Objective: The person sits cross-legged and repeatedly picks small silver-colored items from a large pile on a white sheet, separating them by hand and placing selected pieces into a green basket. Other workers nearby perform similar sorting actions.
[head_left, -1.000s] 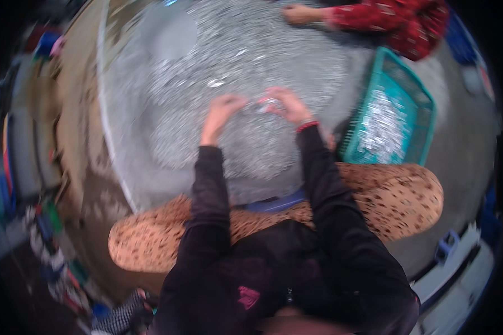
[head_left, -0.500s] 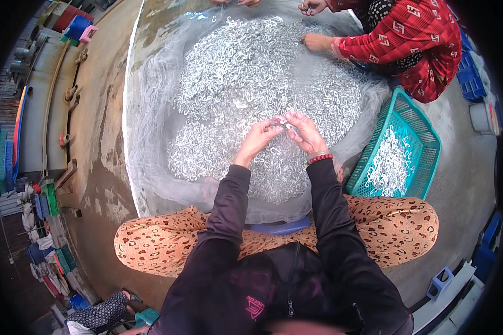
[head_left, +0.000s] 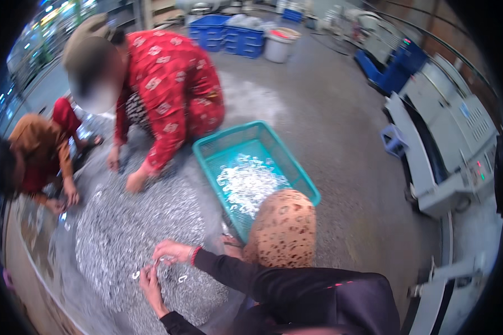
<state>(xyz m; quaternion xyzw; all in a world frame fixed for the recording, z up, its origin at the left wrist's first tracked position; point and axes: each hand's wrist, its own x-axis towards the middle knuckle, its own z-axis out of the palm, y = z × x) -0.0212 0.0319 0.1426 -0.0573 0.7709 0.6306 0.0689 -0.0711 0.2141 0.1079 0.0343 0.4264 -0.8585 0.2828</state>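
Observation:
My left hand [head_left: 152, 287] and my right hand [head_left: 173, 251] meet fingertip to fingertip over a wide heap of small, silvery-white curved pieces [head_left: 145, 218], shaped like little hooks. Both hands are closed in a pinch around a small pale piece; motion blur hides its exact form. A red bracelet circles my right wrist. One loose hook-shaped piece [head_left: 135, 274] shows beside my left fingers, and another [head_left: 183, 278] lies to the right of that hand. Beyond my right arm stands a teal plastic basket [head_left: 309, 187] holding a pile of similar white pieces [head_left: 250, 181].
A co-worker in red [head_left: 173, 84] crouches across the heap, hands in it. Another in orange [head_left: 39, 139] works at the far left. My patterned knee [head_left: 285, 229] overlaps the basket. Blue crates [head_left: 244, 42] and a white bucket [head_left: 279, 47] stand behind; grey machines [head_left: 452, 128] line the right.
The view has swung to the right, so heap, hands and basket now appear further left. My hands stay together, pinched, over the heap. The machines and a second co-worker's body have come into view.

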